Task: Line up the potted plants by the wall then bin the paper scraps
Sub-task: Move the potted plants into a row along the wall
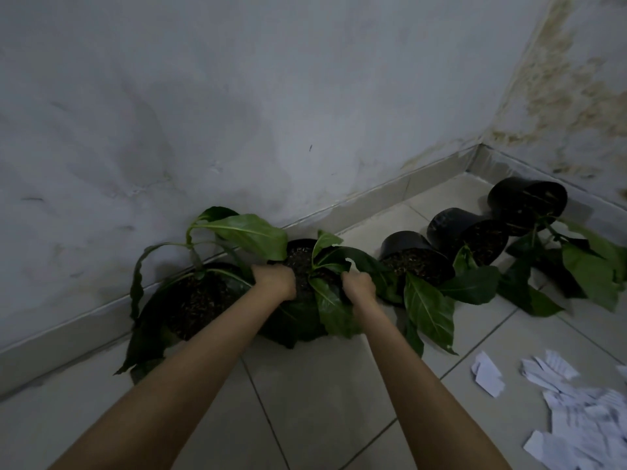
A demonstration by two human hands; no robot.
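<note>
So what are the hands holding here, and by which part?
Both hands grip one black potted plant by its rim: the left hand on the left edge, the right hand on the right edge, among its leaves.

Five potted plants point(305, 266) stand in black pots (one row beside the wall). Two hands point(276, 281) reach in. The paper scraps point(576, 418) are too heaped to count.
</note>
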